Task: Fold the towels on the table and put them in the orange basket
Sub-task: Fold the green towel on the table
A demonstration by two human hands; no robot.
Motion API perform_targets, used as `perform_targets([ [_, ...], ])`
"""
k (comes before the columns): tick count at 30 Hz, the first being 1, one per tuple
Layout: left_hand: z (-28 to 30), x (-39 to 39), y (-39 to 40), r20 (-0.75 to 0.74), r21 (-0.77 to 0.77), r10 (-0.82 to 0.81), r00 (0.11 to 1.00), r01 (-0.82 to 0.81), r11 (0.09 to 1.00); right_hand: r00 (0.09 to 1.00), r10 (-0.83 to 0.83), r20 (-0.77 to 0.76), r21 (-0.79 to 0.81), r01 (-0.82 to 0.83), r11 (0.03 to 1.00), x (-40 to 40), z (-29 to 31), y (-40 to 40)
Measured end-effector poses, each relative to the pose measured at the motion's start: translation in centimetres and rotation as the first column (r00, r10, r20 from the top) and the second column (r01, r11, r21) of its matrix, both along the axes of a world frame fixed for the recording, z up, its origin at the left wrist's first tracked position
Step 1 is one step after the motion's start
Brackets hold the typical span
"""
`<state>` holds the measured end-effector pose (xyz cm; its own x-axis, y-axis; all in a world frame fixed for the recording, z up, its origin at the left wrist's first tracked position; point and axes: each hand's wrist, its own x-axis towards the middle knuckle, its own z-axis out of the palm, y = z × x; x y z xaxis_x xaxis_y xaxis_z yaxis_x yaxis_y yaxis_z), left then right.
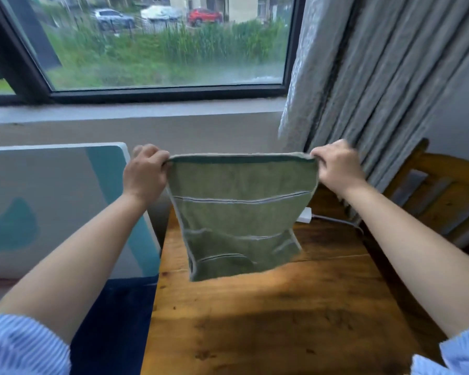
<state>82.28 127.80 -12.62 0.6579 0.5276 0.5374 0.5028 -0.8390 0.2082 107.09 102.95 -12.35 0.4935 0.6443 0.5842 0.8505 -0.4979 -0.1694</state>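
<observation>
Nearest me my blue striped sleeves (pixel 19 345) are pushed up on both forearms, and below them the wooden table (pixel 268 320) runs forward, bare where I can see it. Over its far half hangs the green towel (pixel 241 212), held up in the air by its top edge, which looks doubled over, with pale stripes crossing it and its lower end drooping to about the tabletop; I cannot tell whether it touches the wood. My left hand (pixel 146 171) pinches the top left corner, fingers curled tight onto the cloth with the thumb against them, and my right hand (pixel 336 166) pinches the top right corner the same way, so the edge is stretched taut between them. Neither hand is spread; both are closed on the towel. I judge I am in the middle of folding, squaring the towel up before another fold. The next move, as I see it, calls for keeping both corners level and bringing them together or laying the cloth down flat on the table, without letting the hanging layers slip askew. A white plug (pixel 303 215) and its cable lie on the table behind the towel. Beyond are a teal-and-white panel (pixel 52 207) on the left, a wooden chair (pixel 444 190) and grey curtain (pixel 377 77) on the right, then the window (pixel 160 44). The orange basket is not in view.
</observation>
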Motion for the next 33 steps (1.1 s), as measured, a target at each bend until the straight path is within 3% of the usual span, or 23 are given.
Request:
perform_targets([
  [2,0.1,0.3,-0.2,-0.133,-0.055,0.091,0.987,-0.099,0.994,0.999,0.026,-0.023,-0.131,-0.029,0.991,-0.3,0.0,0.3],
  [5,-0.2,0.4,-0.2,-0.27,-0.032,0.137,0.953,-0.151,0.988,1.0,-0.01,-0.014,-0.098,0.009,0.995,-0.1,0.1,0.9],
  [9,0.3,1.6,-0.4,-0.207,-0.017,0.187,0.96,-0.195,0.981,0.997,-0.077,-0.024,-0.1,0.075,0.992,1.0,0.2,2.5],
  [11,0.5,1.6,0.1,-0.151,-0.02,0.188,0.971,-0.193,0.981,0.999,-0.042,0.005,-0.013,0.042,0.999,1.4,0.3,2.7],
  [14,-0.3,0.0,1.2,-0.053,0.02,0.026,0.998,-0.025,0.999,0.994,0.085,0.062,0.046,-0.088,0.995,1.1,-0.7,1.1],
  [16,-1.8,-2.1,1.2,-0.1,0.045,-0.157,0.982,0.162,0.986,0.977,0.207,0.052,-0.003,-0.207,0.978,0.2,-2.6,-0.9],
  [20,-6.3,-6.8,-0.8,-0.281,-0.17,-0.396,0.874,0.361,0.917,0.925,0.356,-0.133,-0.207,-0.377,0.903,-3.0,-7.1,-5.4],
  [23,-9.2,-8.9,-3.8,-0.476,-0.437,-0.453,0.754,0.245,0.866,0.864,0.244,-0.44,-0.426,-0.44,0.79,-5.6,-10.0,-8.1],
  [26,-12.5,-9.9,-6.5,-0.651,-0.662,-0.554,0.519,-0.03,0.749,0.767,-0.006,-0.642,-0.654,-0.544,0.526,-7.8,-13.0,-9.0],
  [28,-14.2,-9.9,-7.6,-0.686,-0.711,-0.624,0.374,-0.164,0.683,0.703,-0.159,-0.693,-0.706,-0.618,0.344,-8.6,-14.2,-8.7],
  [30,-15.8,-9.8,-8.3,-0.693,-0.721,-0.662,0.285,-0.264,0.641,0.654,-0.288,-0.7,-0.711,-0.675,0.197,-9.2,-15.3,-8.3],
  [32,-17.2,-9.7,-8.7,-0.711,-0.701,-0.669,0.217,-0.297,0.648,0.641,-0.357,-0.68,-0.714,-0.689,0.122,-9.2,-16.6,-8.1],
  [33,-17.7,-9.6,-8.7,-0.724,-0.687,-0.659,0.204,-0.294,0.664,0.645,-0.361,-0.674,-0.721,-0.68,0.133,-9.2,-17.2,-7.9],
])
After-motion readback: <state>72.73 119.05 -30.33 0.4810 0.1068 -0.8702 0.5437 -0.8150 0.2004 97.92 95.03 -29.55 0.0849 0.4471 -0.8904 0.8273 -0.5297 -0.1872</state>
